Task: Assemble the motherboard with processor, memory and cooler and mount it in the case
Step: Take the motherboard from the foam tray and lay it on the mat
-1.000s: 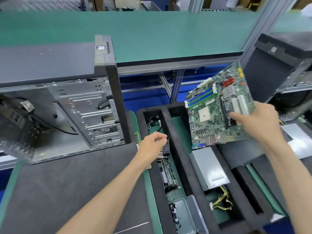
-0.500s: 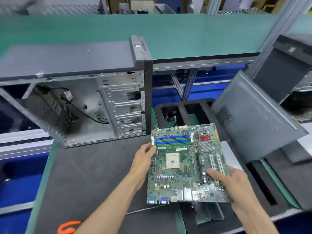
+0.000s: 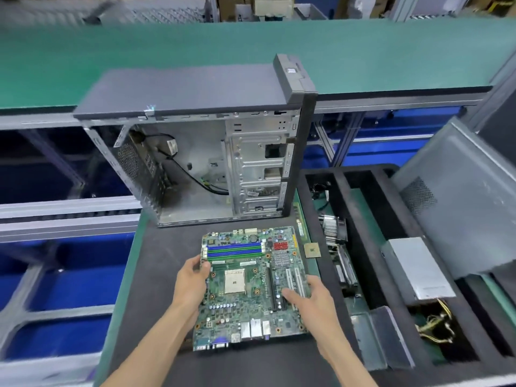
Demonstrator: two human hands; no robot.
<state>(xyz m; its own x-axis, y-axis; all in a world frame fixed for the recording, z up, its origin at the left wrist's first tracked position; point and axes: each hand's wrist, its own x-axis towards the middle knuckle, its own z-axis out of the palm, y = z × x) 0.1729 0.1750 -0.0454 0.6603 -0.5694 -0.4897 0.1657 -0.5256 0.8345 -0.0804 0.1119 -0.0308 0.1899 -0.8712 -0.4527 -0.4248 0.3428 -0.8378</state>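
A green motherboard [image 3: 251, 286] lies flat on the dark mat in front of me, its white processor socket [image 3: 235, 280] bare and its blue and green memory slots [image 3: 236, 250] without modules. My left hand [image 3: 192, 277] grips its left edge, thumb on top. At the right edge my right hand [image 3: 310, 298] holds the board, thumb lying across the expansion slots. A small square processor [image 3: 312, 250] rests just right of the board. The open grey case [image 3: 212, 152] stands behind the board, its side off. A finned cooler [image 3: 333, 229] sits in the foam tray.
A black foam tray [image 3: 360, 227] at the right holds a silver power supply [image 3: 416, 268] with yellow cables and metal plates [image 3: 379, 336]. The case's side panel [image 3: 463, 196] leans at far right. A green conveyor [image 3: 251, 48] runs behind. The mat's left edge drops to blue bins.
The board came down from the air over the foam tray to the mat before the case. My left hand took hold of its left edge. The view has shifted right.
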